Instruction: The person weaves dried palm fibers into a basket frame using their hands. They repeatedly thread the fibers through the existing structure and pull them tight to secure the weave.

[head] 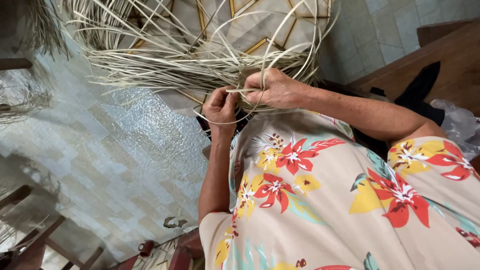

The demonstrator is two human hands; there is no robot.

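Head view: left hand (220,106) and right hand (275,89) pinch pale straw strips (165,65) fanning beyond closed fingers (250,80), above tiled floor (100,150).

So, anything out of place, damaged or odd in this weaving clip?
Nothing looks damaged or spilled. The left hand and right hand pinch pale straw strips at the woven piece; loose strip ends fan out untidily across the tiled floor, which fits half-woven work.

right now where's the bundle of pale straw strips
In the head view the bundle of pale straw strips fans across the top centre, above the patterned tile floor, its near end gathered in the left hand and right hand.
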